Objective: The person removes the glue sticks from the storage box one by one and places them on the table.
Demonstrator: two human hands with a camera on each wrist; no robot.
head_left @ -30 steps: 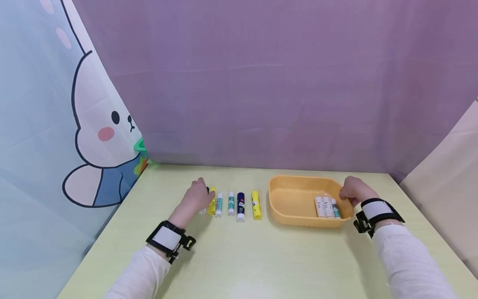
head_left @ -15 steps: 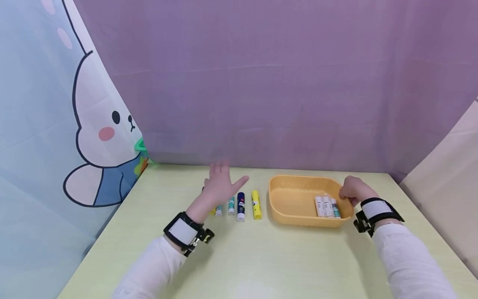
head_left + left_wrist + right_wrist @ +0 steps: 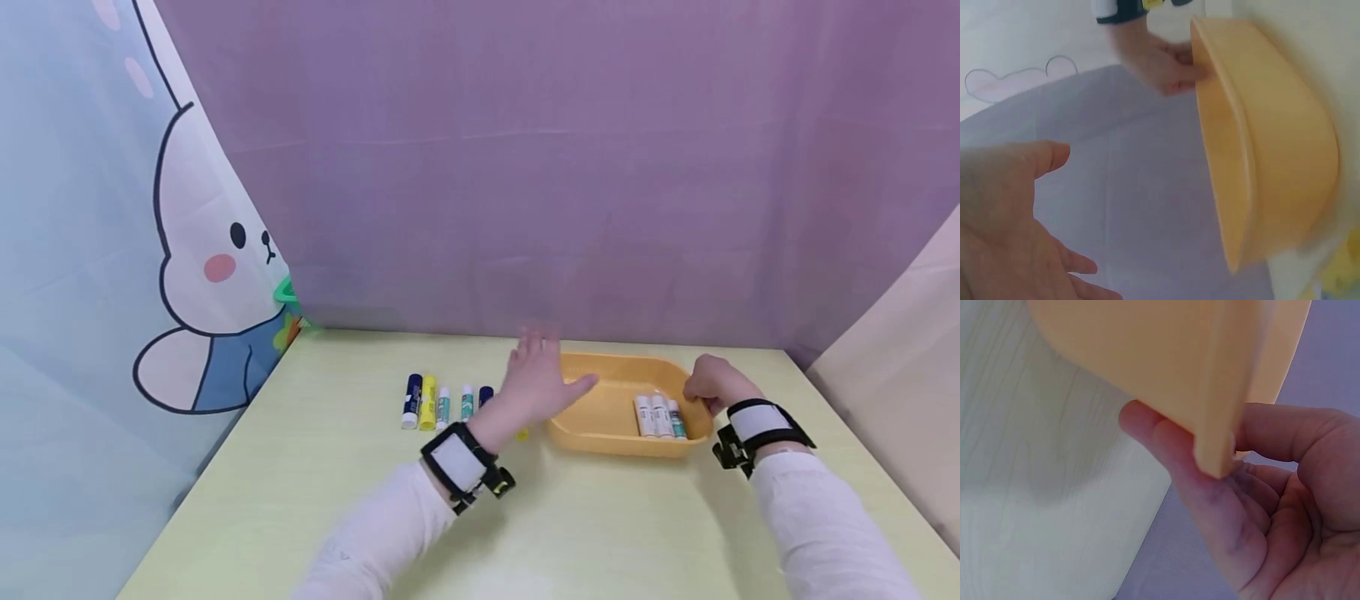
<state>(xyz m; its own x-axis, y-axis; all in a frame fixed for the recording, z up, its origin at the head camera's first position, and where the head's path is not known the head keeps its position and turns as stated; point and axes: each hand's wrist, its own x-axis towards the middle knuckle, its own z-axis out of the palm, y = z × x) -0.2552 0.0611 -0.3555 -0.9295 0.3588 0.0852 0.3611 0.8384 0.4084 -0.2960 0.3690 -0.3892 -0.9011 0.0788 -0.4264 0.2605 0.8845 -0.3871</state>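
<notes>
My left hand (image 3: 534, 382), fingers spread and holding nothing, is above the table and overlaps the left end of an orange plastic basket (image 3: 615, 447) in the head view. The left wrist view shows its bare palm (image 3: 997, 219) beside the basket. On the basket's right end my right hand (image 3: 716, 382) pinches the rim, thumb on one side and fingers (image 3: 1172, 450) on the other. Inside that end lie white glue sticks (image 3: 652, 417) and a teal-and-white one (image 3: 677, 419). Left of my left hand are a navy glue stick (image 3: 412, 401), a yellow one (image 3: 427, 402) and teal-and-white ones (image 3: 443, 407).
Another navy glue stick (image 3: 486, 395) and a second yellow one (image 3: 522, 434) are partly hidden behind my left hand and wrist. A purple curtain (image 3: 480, 167) hangs along the table's back edge. A rabbit-printed cloth (image 3: 202, 300) covers the left side.
My left hand has risen from the leftmost glue sticks and swept right to the basket, its fingers opening out. My right hand has kept its grip on the rim.
</notes>
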